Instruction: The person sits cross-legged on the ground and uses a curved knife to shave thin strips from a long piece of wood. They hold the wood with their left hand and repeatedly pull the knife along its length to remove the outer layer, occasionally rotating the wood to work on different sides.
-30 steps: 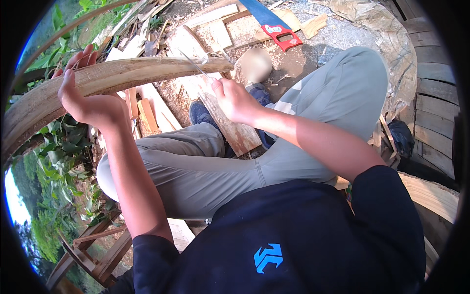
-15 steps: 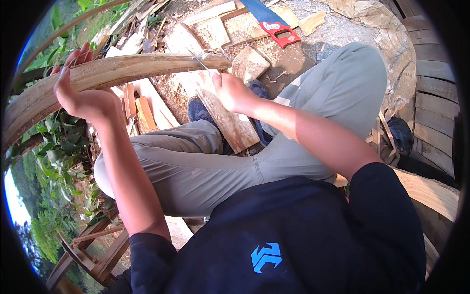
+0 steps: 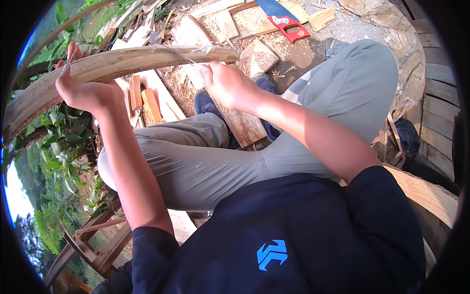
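A long curved piece of wood (image 3: pixel 122 64) runs from the left edge to above my feet. My left hand (image 3: pixel 88 93) grips it from below, the thumb in front and the fingertips showing over its far side. My right hand (image 3: pixel 227 84) is closed round the handle of a knife (image 3: pixel 182 55), and that handle is hidden in the fist. The thin blade slants up and left across the wood, touching it near its right end. Pale curled shavings (image 3: pixel 208 48) cling to the wood just right of the blade.
A handsaw with a red handle (image 3: pixel 296 33) lies on the ground at the far side. Offcuts (image 3: pixel 152 104) and boards lie around my shoes (image 3: pixel 208 105). A flat board (image 3: pixel 245 130) lies between my feet. Leafy plants (image 3: pixel 63 142) grow at the left; wooden slats (image 3: pixel 440 103) stand at the right.
My right hand and the knife have moved a little left along the wood, relative to its right end. More shaving curls show there. The whole view has shifted slightly.
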Motion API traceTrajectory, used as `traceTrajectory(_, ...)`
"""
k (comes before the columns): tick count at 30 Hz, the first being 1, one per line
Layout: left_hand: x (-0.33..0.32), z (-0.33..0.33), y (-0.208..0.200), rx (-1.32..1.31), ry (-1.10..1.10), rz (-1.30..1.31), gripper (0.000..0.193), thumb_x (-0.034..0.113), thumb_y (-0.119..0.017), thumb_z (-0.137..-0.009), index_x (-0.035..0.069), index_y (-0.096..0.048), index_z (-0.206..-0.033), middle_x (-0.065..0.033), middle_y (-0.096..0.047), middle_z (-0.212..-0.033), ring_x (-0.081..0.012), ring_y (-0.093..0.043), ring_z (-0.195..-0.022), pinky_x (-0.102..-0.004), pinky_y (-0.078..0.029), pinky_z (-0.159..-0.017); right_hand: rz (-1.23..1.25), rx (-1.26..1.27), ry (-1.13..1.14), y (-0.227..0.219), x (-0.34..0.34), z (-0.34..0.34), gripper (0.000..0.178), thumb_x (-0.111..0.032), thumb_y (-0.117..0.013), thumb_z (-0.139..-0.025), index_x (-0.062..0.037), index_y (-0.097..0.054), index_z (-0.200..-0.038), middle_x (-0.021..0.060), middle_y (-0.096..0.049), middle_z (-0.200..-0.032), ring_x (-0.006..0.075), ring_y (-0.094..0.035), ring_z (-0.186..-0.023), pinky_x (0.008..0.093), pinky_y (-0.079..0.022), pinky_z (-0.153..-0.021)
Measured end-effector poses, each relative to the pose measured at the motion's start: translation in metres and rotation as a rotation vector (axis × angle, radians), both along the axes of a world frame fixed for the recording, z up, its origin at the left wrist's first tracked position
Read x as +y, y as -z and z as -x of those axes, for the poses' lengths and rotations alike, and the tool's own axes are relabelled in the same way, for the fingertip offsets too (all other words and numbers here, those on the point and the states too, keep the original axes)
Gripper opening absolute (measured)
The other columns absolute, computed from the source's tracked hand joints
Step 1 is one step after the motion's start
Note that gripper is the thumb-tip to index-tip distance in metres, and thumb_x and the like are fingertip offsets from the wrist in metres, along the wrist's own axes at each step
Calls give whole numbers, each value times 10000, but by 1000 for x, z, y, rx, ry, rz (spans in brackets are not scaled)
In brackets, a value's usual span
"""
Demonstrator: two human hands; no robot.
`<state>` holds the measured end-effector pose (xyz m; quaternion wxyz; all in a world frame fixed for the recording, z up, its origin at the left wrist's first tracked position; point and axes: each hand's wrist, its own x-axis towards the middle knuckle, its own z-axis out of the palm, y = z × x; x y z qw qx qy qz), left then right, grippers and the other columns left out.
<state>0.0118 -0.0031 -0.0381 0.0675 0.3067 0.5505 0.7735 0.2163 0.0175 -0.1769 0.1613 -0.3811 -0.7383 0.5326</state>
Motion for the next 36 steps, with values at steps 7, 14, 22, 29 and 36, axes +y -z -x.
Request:
traceTrajectory(7,2,19,-3,-142,-22,28,453,242,-421,-888,71,-405,-1308,-180,-631,-1276,-278,-581,-1201,-452,-447,-1063,38,-123,-61,-23,5,17,540,-353,-341,-1095,78,-643,-972,316,-683,-845,457,-702,-859,526,-551,-794)
traceTrajectory(14,-1,17,0,-106,-47,41,460,249,-401,-892,70,-399,-1316,-178,-618,-1288,-272,-567,-1204,-459,-449,-1051,45,-115,-23,-18,-5,22,548,-384,-338,-1093,66,-645,-1028,305,-697,-869,464,-700,-879,526,-553,-821)
traceTrajectory(22,0,13,-1,-83,-48,36,462,243,-397,-892,61,-383,-1316,-182,-627,-1259,-274,-579,-1189,-452,-451,-1051,83,-88,-11,-4,3,17,503,-341,-365,-1093,77,-628,-997,296,-682,-762,460,-704,-782,523,-559,-722)
traceTrajectory(29,1,9,-1,-53,-69,72,407,228,-351,-893,48,-404,-1254,-248,-607,-1288,-348,-570,-1237,-500,-449,-1091,95,-139,26,7,9,10,490,-329,-381,-1087,79,-640,-1000,310,-671,-755,456,-708,-780,537,-556,-732)
traceTrajectory(36,2,-10,-5,4,-54,80,500,235,-364,-901,-3,-352,-1340,-231,-632,-1250,-304,-557,-1241,-470,-428,-1090,90,-195,5,24,17,2,546,-329,-347,-1088,81,-667,-919,316,-686,-820,457,-705,-860,554,-535,-836)
